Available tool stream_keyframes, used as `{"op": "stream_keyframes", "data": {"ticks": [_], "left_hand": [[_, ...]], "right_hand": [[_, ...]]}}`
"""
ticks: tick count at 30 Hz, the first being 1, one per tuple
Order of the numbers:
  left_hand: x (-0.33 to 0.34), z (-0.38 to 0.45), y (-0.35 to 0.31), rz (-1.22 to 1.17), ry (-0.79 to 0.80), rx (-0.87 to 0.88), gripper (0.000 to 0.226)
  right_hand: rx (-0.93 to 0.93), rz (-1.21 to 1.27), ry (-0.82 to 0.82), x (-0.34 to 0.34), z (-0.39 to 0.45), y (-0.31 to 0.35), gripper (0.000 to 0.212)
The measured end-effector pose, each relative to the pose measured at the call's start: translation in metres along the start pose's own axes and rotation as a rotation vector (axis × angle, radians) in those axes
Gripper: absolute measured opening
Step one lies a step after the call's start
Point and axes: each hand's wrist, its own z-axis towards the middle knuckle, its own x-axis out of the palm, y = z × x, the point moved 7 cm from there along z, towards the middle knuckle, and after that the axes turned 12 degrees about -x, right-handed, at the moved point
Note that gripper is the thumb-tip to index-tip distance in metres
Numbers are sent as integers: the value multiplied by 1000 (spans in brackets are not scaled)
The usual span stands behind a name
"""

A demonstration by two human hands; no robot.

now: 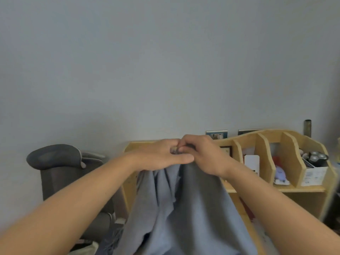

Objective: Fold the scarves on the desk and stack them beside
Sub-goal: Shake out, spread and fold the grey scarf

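Before a wooden organizer (276, 159), left hand (161, 155) and right hand (204, 153) together pinch up 1 hanging grey scarf (180, 208)

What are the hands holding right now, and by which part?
Both the left hand and right hand pinch the top edge of the grey scarf, held together; the rest hangs down.

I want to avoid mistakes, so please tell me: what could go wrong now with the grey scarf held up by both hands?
The grey scarf hangs from a small pinch where the left hand and right hand meet; a corner may slip out. Its hanging folds look uneven, so the fold may come out crooked. It hangs before the wooden organizer and might brush it.
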Motion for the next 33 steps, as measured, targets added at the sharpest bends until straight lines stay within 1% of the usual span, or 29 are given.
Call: {"op": "stream_keyframes", "data": {"ticks": [1, 2, 4, 7, 8, 9, 11, 12, 13, 14, 15, 17, 19, 21, 23, 26, 29, 30, 31, 33], "left_hand": [[8, 2, 3, 52, 16, 3, 23], [9, 6, 9, 110, -10, -6, 24], [3, 10, 21, 218, -57, -61, 32], [2, 11, 24, 254, -4, -52, 37], [-1, 11, 23, 284, -9, -40, 38], [-7, 12, 23, 342, -54, -36, 41], [-32, 14, 27, 436, -228, -76, 41], [-47, 14, 33, 431, -326, -105, 41], [-61, 14, 40, 391, -408, -132, 42], [-73, 13, 47, 335, -469, -154, 43], [-82, 13, 53, 285, -509, -169, 44], [-93, 13, 60, 230, -536, -193, 46], [-99, 13, 63, 195, -530, -203, 47], [-105, 14, 64, 191, -523, -214, 45], [-112, 13, 64, 192, -522, -219, 43], [-118, 10, 66, 146, -498, -220, 42], [-117, 8, 66, 95, -440, -200, 37], [-115, 7, 65, 85, -421, -190, 37], [-114, 6, 63, 79, -404, -184, 38], [-112, 3, 61, 84, -389, -190, 39]], "right_hand": [[6, 39, 8, 3, 1, 0, 12], [17, 65, 15, 5, 1, -2, 11], [36, 84, 34, 7, -1, -6, 9], [103, 168, 104, 11, -7, -14, 2], [141, 215, 155, 13, -10, -17, 8], [187, 240, 235, 13, -17, -22, 13], [278, 224, 441, 12, -36, -31, 12], [310, 198, 536, 10, -48, -36, 10], [335, 173, 609, 8, -60, -42, 14], [366, 140, 654, 4, -70, -49, 20], [397, 106, 663, 1, -77, -54, 24], [461, 69, 583, -7, -83, -65, 27], [502, 129, 400, -14, -84, -76, 30], [507, 189, 219, -22, -81, -80, 19], [485, 280, -3, -29, -78, -81, 25], [464, 504, -409, -45, -72, -79, 29], [514, 615, -667, -47, -70, -84, 33], [548, 623, -724, -46, -70, -86, 33], [575, 592, -743, -46, -69, -89, 30], [579, 499, -695, -46, -64, -89, 21]]}}
